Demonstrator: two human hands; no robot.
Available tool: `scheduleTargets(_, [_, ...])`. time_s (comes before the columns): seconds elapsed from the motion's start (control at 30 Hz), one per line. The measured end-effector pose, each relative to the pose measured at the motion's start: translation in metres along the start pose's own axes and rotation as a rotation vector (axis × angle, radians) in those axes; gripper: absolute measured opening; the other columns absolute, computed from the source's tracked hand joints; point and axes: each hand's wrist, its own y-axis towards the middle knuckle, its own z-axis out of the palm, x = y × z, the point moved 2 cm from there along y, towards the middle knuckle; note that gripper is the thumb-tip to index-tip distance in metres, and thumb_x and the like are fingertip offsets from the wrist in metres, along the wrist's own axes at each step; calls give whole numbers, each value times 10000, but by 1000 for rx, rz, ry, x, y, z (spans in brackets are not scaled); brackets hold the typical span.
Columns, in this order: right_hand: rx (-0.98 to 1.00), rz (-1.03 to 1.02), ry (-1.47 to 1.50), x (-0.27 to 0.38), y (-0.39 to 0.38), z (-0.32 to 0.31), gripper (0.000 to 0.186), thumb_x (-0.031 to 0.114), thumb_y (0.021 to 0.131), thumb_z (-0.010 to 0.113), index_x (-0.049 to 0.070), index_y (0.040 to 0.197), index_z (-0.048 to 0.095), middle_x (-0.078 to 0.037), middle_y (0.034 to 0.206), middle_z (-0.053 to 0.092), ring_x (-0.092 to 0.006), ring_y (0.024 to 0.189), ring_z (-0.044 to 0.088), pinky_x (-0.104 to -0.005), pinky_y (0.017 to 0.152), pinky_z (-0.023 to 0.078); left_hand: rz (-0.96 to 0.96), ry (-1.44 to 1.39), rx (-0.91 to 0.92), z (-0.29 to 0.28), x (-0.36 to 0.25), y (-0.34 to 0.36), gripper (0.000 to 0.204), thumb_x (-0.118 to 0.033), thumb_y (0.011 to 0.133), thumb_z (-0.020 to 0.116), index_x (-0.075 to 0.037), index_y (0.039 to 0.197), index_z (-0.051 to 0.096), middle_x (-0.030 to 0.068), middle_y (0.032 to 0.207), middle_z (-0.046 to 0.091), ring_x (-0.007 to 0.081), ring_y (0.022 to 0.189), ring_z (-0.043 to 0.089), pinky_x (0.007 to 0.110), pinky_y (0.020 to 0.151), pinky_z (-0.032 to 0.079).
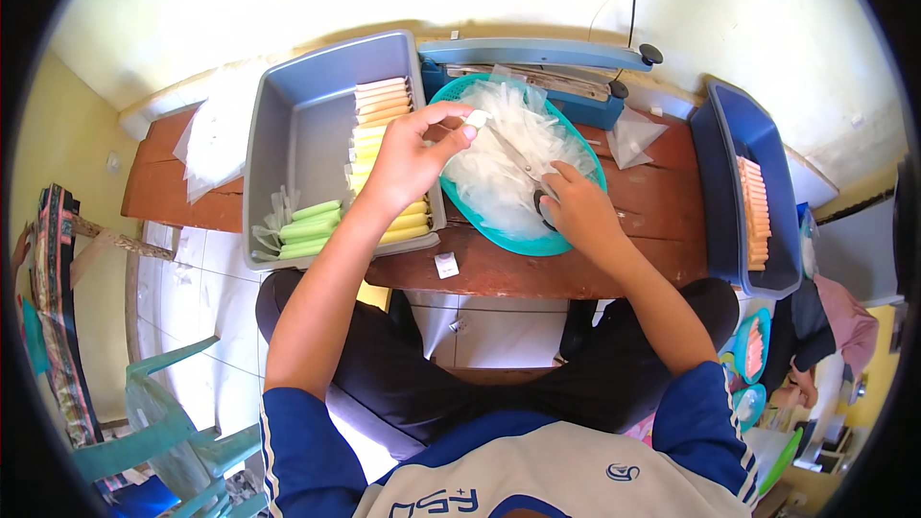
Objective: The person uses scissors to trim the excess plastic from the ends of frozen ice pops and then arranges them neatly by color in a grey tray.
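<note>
Between thumb and forefinger, my left hand (411, 151) pinches a small pale, whitish-green piece (477, 119); the rest of it is hidden by the fingers. My right hand (581, 209) is closed on the handles of a pair of scissors (519, 159), whose blades point up and left toward that piece. Both hands are above a turquoise basket (545, 247) heaped with clear plastic scraps (489, 187). To the left, a grey bin (251, 149) holds rows of peach and yellow sticks (368, 146). Green sticks (312, 226) with loose clear plastic ends lie in its near corner.
A blue long-armed bag sealer (547, 53) stands behind the basket. At right is a dark blue bin (718, 194) with stacked peach sticks (755, 214). Clear plastic sheets (213, 146) and a small white packet (446, 265) lie on the wooden table (662, 230). Another person (815, 331) is at far right.
</note>
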Motion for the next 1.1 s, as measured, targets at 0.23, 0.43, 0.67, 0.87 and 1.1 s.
scheduleTargets(0.23, [-70,11,647,59,40,-23,267,122,850,722,-7,1072,649,-135,960,688,-197,755,698,-308,665,558,-50,72,242,-32,-17,-6,282,-132,858,756,1,1085,656,16,846,657,93,809,602,278,760,504])
scheduleTargets(0.43, [-49,-74,900,103,79,-12,273,114,853,723,-5,1086,646,-121,932,696,-173,751,691,-290,689,554,-118,-54,316,-58,-11,-12,209,-75,812,780,-21,916,608,17,804,635,72,746,582,246,691,481])
scheduleTargets(0.67, [99,-52,944,112,109,13,173,53,847,708,-33,993,667,-120,838,712,-141,769,690,-275,689,545,-150,77,367,-90,-7,-12,204,-133,850,752,-24,939,605,26,781,637,88,715,594,245,672,482])
scheduleTargets(0.87, [117,36,1040,114,124,23,155,17,892,665,-40,1036,652,-100,912,713,-142,841,692,-267,764,553,-393,131,263,-126,1,-13,220,-209,911,678,-28,1020,617,52,770,663,120,707,628,276,688,490])
scheduleTargets(1.1, [150,-41,850,124,147,48,175,43,849,709,-30,1004,677,-94,917,716,-149,837,689,-275,768,548,-297,204,240,-156,10,-13,206,-125,858,697,-15,1014,620,55,785,668,118,729,617,260,700,469])
